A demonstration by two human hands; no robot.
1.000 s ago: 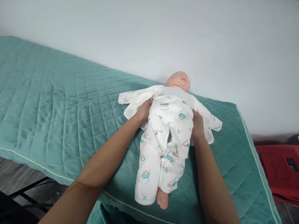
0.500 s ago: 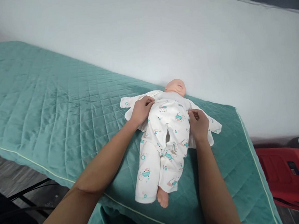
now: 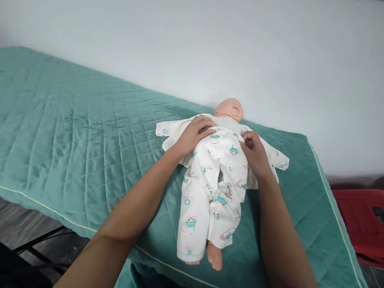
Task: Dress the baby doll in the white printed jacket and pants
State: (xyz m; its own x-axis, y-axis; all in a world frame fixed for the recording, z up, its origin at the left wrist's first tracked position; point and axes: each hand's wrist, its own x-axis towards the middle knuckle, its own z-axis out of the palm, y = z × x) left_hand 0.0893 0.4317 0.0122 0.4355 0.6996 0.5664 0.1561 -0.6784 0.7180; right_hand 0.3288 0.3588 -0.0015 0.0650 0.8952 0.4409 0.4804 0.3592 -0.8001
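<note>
A baby doll (image 3: 229, 109) lies on its back, head toward the wall. White printed baby trousers (image 3: 218, 163) cover its legs and reach high up its belly. Beneath its arms and back spreads a white baby jacket (image 3: 171, 129), its front lying open. My left hand (image 3: 197, 133) is at the left front of the trousers' waistband, thumb and fingertips closed on the cloth. At the right side of the waistband, my right hand (image 3: 255, 153) is closed on the edge, fingers curled. One bare foot (image 3: 214, 256) shows below a trouser leg; the other mostly stays inside.
A green quilted cover (image 3: 79, 153) lies over the table under the doll. The white wall (image 3: 153, 36) runs along the back edge. On the right, beyond the table, is a red case-like object (image 3: 364, 222). A dark object (image 3: 2, 262) stands at lower left.
My left hand has moved from the waistband's side inward over its front. My right hand has shifted slightly up. Toes now show at the left trouser cuff.
</note>
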